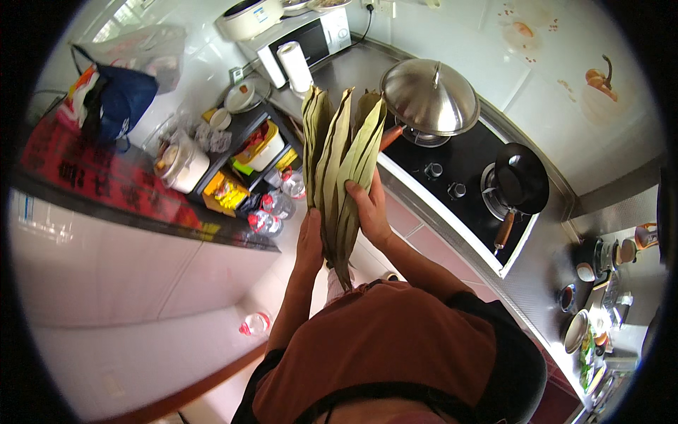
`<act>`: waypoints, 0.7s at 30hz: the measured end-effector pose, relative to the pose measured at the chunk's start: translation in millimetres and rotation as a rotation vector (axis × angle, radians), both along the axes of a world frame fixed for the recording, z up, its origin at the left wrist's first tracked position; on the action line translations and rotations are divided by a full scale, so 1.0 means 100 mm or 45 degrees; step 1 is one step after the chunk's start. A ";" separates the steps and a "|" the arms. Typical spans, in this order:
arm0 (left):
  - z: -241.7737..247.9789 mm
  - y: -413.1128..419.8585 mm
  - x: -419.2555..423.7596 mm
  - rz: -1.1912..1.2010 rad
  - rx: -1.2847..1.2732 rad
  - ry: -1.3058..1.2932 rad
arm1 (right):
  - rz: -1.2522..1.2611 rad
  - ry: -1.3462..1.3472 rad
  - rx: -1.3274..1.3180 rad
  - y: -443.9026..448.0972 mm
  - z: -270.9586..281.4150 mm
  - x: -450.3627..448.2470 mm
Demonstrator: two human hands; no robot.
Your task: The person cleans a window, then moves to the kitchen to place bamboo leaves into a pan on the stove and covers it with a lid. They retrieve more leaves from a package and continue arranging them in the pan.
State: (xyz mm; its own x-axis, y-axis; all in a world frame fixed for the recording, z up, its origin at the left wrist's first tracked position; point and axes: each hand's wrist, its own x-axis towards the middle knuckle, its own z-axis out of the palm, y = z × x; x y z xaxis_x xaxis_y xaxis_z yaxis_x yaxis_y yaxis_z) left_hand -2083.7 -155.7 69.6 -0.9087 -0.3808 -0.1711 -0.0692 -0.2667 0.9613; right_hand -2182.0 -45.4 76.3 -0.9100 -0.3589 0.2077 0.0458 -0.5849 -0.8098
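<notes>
Long dried leaves (331, 159), pale green to tan and gathered in folded bundles, stand out in front of my body with their tips pointing away. My left hand (310, 238) grips the lower left edge of the leaves, its thumb along their side. My right hand (371, 206) clasps them from the right, with the thumb lying on top and the fingers hidden behind. The narrow ends hang down toward my shirt.
A gas stove (450, 164) on the right bears a pan under a domed metal lid (430, 98) and a small black wok (522, 177). Beyond stand a paper towel roll (295, 66) and a microwave (312, 45). Plastic bottles (265, 222) and a shelf (212, 172) are at left.
</notes>
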 end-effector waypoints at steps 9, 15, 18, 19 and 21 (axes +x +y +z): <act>-0.17 -1.50 -1.00 -0.598 -0.525 0.432 | -0.327 0.153 0.161 -1.12 0.26 -0.65; 0.07 -2.28 -1.43 -0.715 -0.208 0.149 | -0.478 0.198 0.267 -1.87 0.37 -0.91; 0.16 -2.57 -1.59 -0.661 -0.239 0.168 | -0.610 0.438 0.302 -2.03 0.42 -1.05; 0.18 -2.68 -1.63 -0.646 -0.278 0.145 | -0.661 0.500 0.337 -2.01 0.48 -1.09; 0.21 -2.87 -1.69 -0.655 -0.322 0.136 | -0.792 0.615 0.401 -1.87 0.68 -1.31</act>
